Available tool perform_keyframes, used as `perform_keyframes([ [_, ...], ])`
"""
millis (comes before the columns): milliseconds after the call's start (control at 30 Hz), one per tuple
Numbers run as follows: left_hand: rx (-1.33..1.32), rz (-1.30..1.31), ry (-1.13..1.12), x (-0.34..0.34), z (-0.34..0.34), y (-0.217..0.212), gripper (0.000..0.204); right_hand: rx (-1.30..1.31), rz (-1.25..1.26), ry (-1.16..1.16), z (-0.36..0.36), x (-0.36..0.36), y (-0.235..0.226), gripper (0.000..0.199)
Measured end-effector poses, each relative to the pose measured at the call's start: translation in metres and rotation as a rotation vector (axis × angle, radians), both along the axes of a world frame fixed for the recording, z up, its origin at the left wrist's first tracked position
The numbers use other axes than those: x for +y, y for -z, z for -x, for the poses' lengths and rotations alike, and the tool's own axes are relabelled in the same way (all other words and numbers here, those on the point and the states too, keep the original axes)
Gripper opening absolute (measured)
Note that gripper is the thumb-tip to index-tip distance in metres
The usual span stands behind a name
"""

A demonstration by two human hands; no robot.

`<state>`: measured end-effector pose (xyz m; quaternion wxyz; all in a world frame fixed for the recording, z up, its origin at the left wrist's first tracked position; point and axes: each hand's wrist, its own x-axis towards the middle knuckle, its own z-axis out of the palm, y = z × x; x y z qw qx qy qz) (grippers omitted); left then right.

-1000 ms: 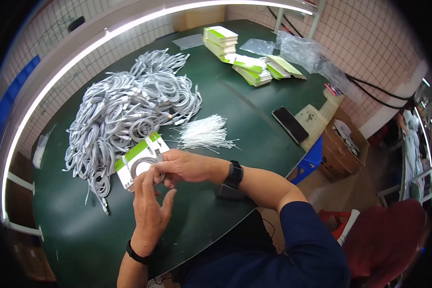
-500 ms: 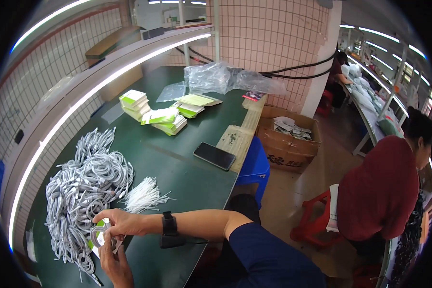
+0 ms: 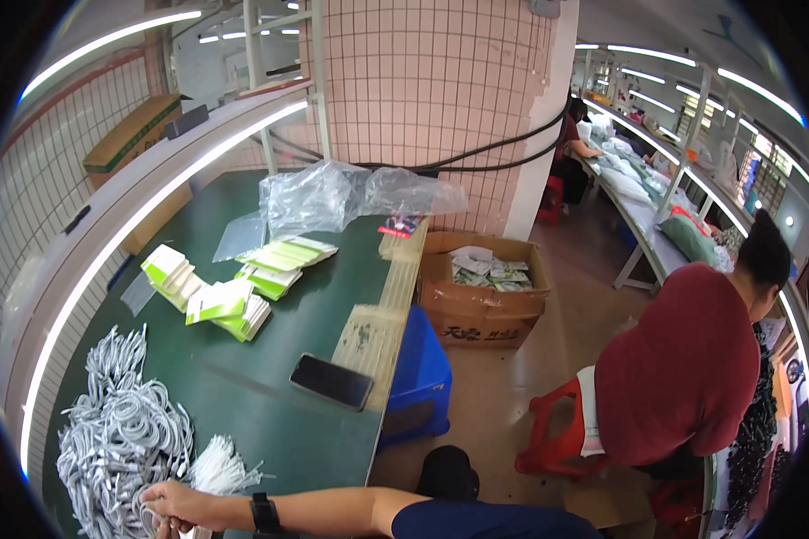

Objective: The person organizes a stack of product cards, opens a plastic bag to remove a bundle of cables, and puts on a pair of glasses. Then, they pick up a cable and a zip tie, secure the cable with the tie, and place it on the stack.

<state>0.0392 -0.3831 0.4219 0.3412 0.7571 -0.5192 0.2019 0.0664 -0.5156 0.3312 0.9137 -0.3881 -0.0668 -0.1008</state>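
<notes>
Moved since the earlier frame: both hands and their work, now at the lower left edge as the view swings right. Coiled grey cable (image 3: 147,514), one: pinched in the right hand (image 3: 184,505), beside the cable heap (image 3: 121,449). Left hand (image 3: 164,531): mostly cut off; grip cannot be told. White ties (image 3: 220,467): just beyond right wrist. Black phone (image 3: 332,381), green-and-white cards (image 3: 225,304): farther along green table (image 3: 270,436).

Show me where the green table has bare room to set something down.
The green table is bare between the phone and the white ties, and between the phone and the green-and-white cards. It is crowded at the near left, with the grey cable heap, ties and right hand, and along the far end, with clear plastic bags.
</notes>
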Motion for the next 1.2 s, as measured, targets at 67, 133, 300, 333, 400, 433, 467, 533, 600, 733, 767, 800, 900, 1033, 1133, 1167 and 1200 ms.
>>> perform_keyframes([
  [67,0.06,0.019,0.069,-0.021,-0.02,0.026,0.019,0.057,-0.065,0.051,0.006,-0.028,0.006,0.037],
  [133,0.28,0.011,-0.006,-0.03,-0.022,0.021,0.02,0.138,-0.039,0.115,0.025,-0.03,-0.017,0.041],
  [300,0.564,-0.239,-0.262,-0.041,-0.003,-0.019,0.027,0.165,0.323,0.35,0.096,-0.05,-0.056,0.05],
  [333,0.563,-0.232,-0.253,-0.049,0.004,-0.028,0.027,0.164,0.331,0.357,0.109,-0.062,-0.058,0.05],
  [400,0.593,-0.21,-0.168,-0.064,0.014,-0.043,0.03,0.107,0.787,0.656,0.139,-0.09,-0.047,0.047],
  [433,0.605,-0.202,-0.122,-0.071,0.021,-0.051,0.031,0.092,0.843,0.847,0.159,-0.109,-0.042,0.043],
  [467,0.598,-0.205,-0.108,-0.079,0.031,-0.059,0.031,0.076,0.894,1.037,0.183,-0.124,-0.045,0.04],
  [533,0.517,-0.324,-0.104,-0.09,0.046,-0.073,0.03,0.328,0.667,0.817,0.262,-0.151,-0.105,0.039],
  [600,0.443,-0.381,-0.059,-0.114,0.064,-0.084,0.03,0.351,0.586,0.959,0.312,-0.18,-0.115,0.034],
  [733,0.594,-0.298,0.141,-0.138,0.106,-0.094,0.028,0.416,0.551,1.144,0.406,-0.233,-0.14,0.029],
  [767,0.593,-0.3,0.143,-0.142,0.118,-0.103,0.028,0.425,0.496,1.2,0.425,-0.245,-0.142,0.028],
  [800,0.593,-0.296,0.142,-0.148,0.13,-0.11,0.027,0.421,0.496,1.209,0.444,-0.26,-0.143,0.028],
  [900,0.599,-0.272,0.166,-0.158,0.147,-0.123,0.026,0.491,0.559,1.387,0.494,-0.295,-0.147,0.025],
  [1033,0.585,-0.266,0.196,-0.158,0.154,-0.135,0.025,0.574,0.608,1.544,0.536,-0.338,-0.154,0.025],
  [1133,0.538,-0.331,0.121,-0.16,0.152,-0.14,0.024,0.586,0.64,1.672,0.563,-0.374,-0.158,0.027],
  [1167,0.528,-0.347,0.111,-0.162,0.149,-0.139,0.024,0.635,0.652,1.736,0.574,-0.386,-0.165,0.027],
  [1200,0.52,-0.365,0.101,-0.164,0.147,-0.138,0.024,0.686,0.663,1.8,0.587,-0.398,-0.172,0.028],
])
